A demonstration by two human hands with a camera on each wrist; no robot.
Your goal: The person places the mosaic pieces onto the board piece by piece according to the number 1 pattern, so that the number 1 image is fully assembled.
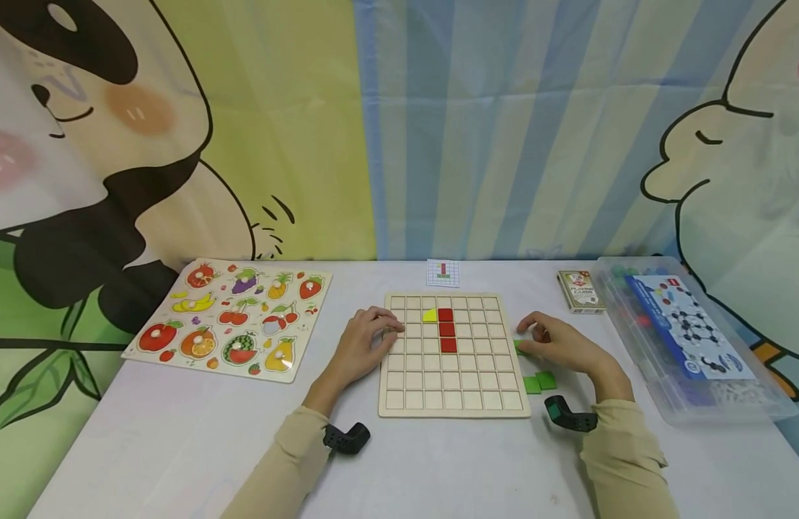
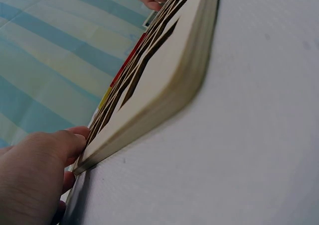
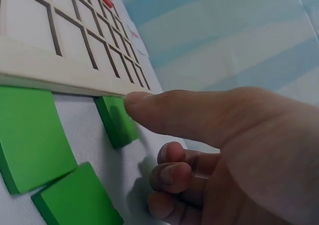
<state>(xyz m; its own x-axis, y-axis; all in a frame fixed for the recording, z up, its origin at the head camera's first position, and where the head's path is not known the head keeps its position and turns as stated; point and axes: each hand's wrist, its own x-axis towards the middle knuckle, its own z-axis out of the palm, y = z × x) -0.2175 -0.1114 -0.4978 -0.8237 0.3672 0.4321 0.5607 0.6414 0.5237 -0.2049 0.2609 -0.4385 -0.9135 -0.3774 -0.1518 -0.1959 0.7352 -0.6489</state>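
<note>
A wooden grid board lies on the table with three red tiles in a column and a yellow piece beside the top one. My left hand rests at the board's left edge, its fingertips on the rim. Past the right edge, my right hand has its thumb tip on a green tile that lies against the board. The other fingers bend loosely, apart from the thumb. Two more green tiles lie nearer me, close together beside the board.
Behind the board lies a small pattern card. A fruit puzzle board is at left. To the right are a playing card box and a clear plastic case. A printed curtain hangs behind the table.
</note>
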